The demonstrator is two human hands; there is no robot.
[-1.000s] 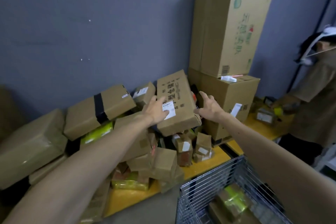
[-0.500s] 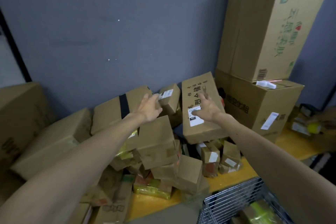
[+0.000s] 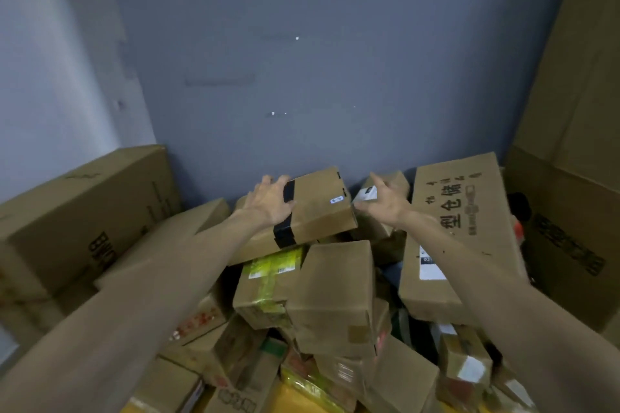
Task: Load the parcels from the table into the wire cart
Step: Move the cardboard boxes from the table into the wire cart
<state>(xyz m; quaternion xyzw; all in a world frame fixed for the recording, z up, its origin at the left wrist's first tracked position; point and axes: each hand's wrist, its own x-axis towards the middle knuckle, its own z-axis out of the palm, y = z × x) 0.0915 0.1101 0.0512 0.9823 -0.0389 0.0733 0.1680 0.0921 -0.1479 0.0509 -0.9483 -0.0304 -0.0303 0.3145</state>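
A flat brown parcel with a black tape band (image 3: pixel 318 208) lies tilted on top of the heap against the grey wall. My left hand (image 3: pixel 270 201) rests flat on its left part, over the tape, fingers spread. My right hand (image 3: pixel 385 201) hovers open just past its right edge, thumb near the corner, in front of a small box with a white label (image 3: pixel 367 193). A long printed carton (image 3: pixel 459 231) leans under my right forearm. The wire cart is out of view.
Many small and mid-sized parcels (image 3: pixel 335 298) are heaped on the yellow table (image 3: pixel 295 402). Large cartons flank the heap: one at the left (image 3: pixel 84 211), stacked ones at the right (image 3: pixel 570 178). The grey wall stands close behind.
The view has swung left and closer; the cart has left the frame. My right hand left the long printed carton and moved left, and my left hand has settled on the black-taped parcel.
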